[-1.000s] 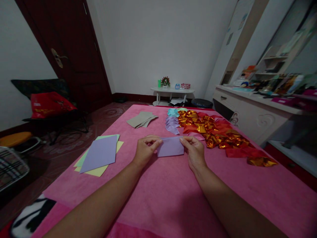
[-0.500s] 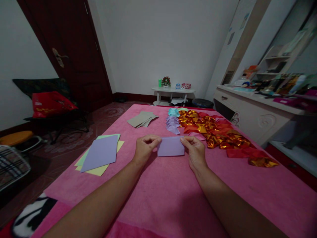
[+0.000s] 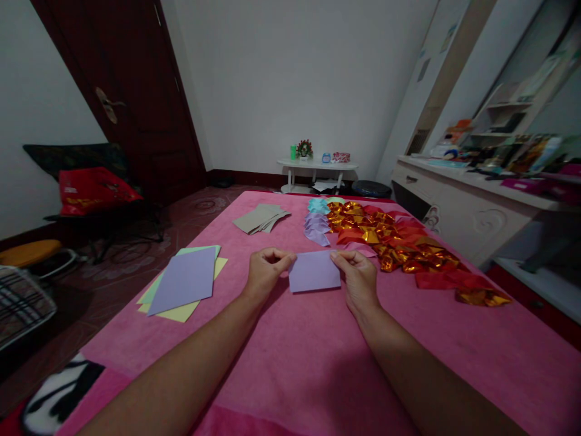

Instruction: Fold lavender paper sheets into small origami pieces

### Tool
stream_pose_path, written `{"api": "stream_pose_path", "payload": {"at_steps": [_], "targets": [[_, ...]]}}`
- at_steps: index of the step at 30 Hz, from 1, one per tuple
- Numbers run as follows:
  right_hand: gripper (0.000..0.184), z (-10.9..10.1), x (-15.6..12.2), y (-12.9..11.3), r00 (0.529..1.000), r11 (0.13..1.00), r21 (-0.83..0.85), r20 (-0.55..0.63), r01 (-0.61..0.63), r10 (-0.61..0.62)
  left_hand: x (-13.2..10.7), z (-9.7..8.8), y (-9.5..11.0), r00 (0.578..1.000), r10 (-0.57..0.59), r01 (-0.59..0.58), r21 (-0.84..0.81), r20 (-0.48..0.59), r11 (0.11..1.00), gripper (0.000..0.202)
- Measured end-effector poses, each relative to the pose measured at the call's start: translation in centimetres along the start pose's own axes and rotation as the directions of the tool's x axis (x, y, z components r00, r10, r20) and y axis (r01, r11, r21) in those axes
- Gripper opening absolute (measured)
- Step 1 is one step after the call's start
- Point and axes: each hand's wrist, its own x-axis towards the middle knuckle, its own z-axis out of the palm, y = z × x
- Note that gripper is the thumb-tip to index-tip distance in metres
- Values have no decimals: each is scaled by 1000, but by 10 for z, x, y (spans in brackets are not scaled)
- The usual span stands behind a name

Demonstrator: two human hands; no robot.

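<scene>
A folded lilac paper sheet [image 3: 314, 272] lies on the pink cloth [image 3: 318, 363] in front of me. My left hand [image 3: 265, 272] pinches its upper left corner with thumb and forefinger, the other fingers curled. My right hand [image 3: 358, 280] pinches the upper right corner the same way. The sheet rests almost flat between the two hands.
A stack of lilac, green and yellow sheets [image 3: 184, 281] lies to the left. Grey folded papers [image 3: 260, 218] sit farther back. Folded lilac and blue pieces [image 3: 316, 224] lie beside a heap of gold and red foil shapes [image 3: 403, 245] at the right. A dresser [image 3: 472, 206] stands beyond the right edge.
The lilac sheet has settled a little lower and flatter on the cloth. Both hands keep their pinch and have barely moved.
</scene>
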Motion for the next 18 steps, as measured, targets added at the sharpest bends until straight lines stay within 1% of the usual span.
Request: {"api": "stream_pose_path", "payload": {"at_steps": [3,6,8,10,12,13,14,16,18], "targets": [[19,0,0,1,1000,1000,-16,-19,-3,3,0,0,0,1000,-1,1,-10,2,1000,25],[20,-1,2,3,999,998,-65,-23,-25,24,1,0,-3,1000,1,0,-47,27,999,28],[20,-3,3,6,999,988,-145,-28,-46,42,2,-1,-7,999,-7,10,-60,50,998,27],[19,-7,5,10,1000,962,-272,-22,-16,10,4,-1,-12,997,-40,42,-32,64,999,24],[17,-9,8,13,998,905,-420,22,64,-61,5,-3,-17,994,-72,67,63,81,996,16],[16,-10,9,14,994,865,-490,49,106,-94,5,-3,-18,993,-70,56,135,100,989,11],[14,-11,10,14,991,822,-553,74,137,-115,5,-4,-19,991,-49,20,222,125,975,9],[13,-10,12,13,986,732,-661,104,167,-130,3,-5,-20,979,26,-109,413,202,904,18],[12,-9,14,12,983,648,-740,124,182,-134,1,-5,-18,954,92,-250,584,287,772,29]]}}
